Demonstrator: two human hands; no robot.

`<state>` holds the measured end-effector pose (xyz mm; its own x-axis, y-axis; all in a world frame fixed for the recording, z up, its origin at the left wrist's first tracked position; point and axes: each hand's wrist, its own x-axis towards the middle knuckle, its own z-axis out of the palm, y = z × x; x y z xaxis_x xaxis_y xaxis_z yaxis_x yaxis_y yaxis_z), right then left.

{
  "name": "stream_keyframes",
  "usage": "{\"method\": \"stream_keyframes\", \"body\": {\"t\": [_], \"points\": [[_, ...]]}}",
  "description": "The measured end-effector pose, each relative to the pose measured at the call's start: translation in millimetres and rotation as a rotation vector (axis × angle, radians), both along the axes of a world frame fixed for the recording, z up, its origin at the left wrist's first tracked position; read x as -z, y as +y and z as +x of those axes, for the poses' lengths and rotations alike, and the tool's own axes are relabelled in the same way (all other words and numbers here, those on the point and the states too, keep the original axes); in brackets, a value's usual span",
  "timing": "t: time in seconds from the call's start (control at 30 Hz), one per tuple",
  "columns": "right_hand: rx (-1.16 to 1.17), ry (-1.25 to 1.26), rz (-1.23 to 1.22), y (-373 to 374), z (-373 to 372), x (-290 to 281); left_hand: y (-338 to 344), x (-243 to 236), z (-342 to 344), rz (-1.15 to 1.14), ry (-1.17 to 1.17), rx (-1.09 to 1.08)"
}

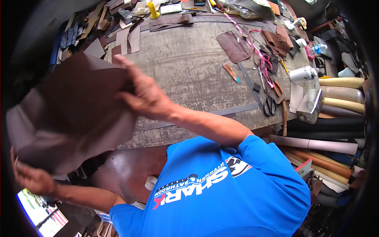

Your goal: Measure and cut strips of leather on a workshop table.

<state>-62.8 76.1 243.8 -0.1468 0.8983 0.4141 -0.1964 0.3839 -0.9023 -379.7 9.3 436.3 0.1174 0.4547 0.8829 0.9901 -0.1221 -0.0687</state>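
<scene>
A large, dark brown sheet of what looks like leather hangs creased in the air at the left, smeared by motion and covering the table's left corner. My right hand grips its right edge, with the fingers above and the thumb below, partly behind the fold. At the sheet's lower left corner, my left hand is closed on the edge, with some of its fingertips hidden. My right arm reaches across the near side of the worktable, and my left arm stretches out past the table's front edge.
A metal square lies on the table near scissors, orange-handled pliers and a hammer. A brown leather piece with a zipper is further back. Leather scraps line the far edge; rolls of material are stacked at the right.
</scene>
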Motion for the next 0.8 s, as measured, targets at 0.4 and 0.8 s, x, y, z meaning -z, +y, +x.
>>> {"method": "stream_keyframes", "body": {"t": [0.4, 0.8], "points": [[0.46, -0.842, -0.58, -27, 229, 240, 48, 448, 133, -1.127, -0.153, -0.07], [0.713, -1.209, -0.168, -28, 247, 257, 6, 444, 112, -1.257, -0.291, -0.364]]}}
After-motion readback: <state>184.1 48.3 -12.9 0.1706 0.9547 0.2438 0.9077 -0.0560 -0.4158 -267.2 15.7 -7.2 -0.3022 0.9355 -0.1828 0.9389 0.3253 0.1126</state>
